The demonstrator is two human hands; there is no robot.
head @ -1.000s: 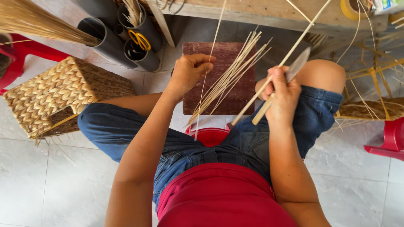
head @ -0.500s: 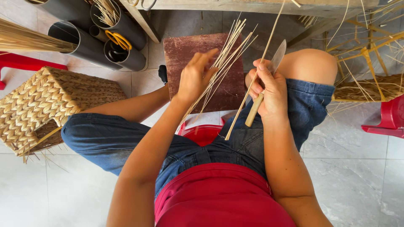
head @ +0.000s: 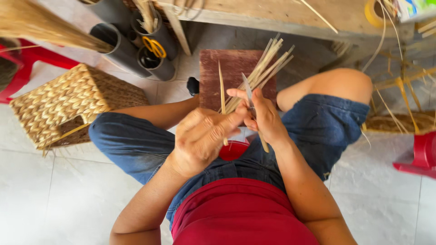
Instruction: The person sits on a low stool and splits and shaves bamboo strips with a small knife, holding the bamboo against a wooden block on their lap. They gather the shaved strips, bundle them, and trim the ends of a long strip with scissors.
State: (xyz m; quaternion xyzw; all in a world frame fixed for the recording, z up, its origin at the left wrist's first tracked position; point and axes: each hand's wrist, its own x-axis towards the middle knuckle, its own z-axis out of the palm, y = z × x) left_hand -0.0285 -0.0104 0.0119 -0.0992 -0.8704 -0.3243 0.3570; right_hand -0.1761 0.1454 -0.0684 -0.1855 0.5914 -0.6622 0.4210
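Left hand [head: 200, 140] grips a bundle of thin pale bamboo splints [head: 263, 68] above the lap; right hand [head: 265, 120] holds a narrow steel knife [head: 247, 88] against one splint [head: 221, 84]. Judged midway: many splints remain untrimmed.

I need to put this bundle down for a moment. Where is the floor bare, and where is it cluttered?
Bare tile lies lower left, below the woven basket, and lower right, between the right knee and the red stool. It is crowded ahead: grey tubes, wooden board, loose strips under the bench.
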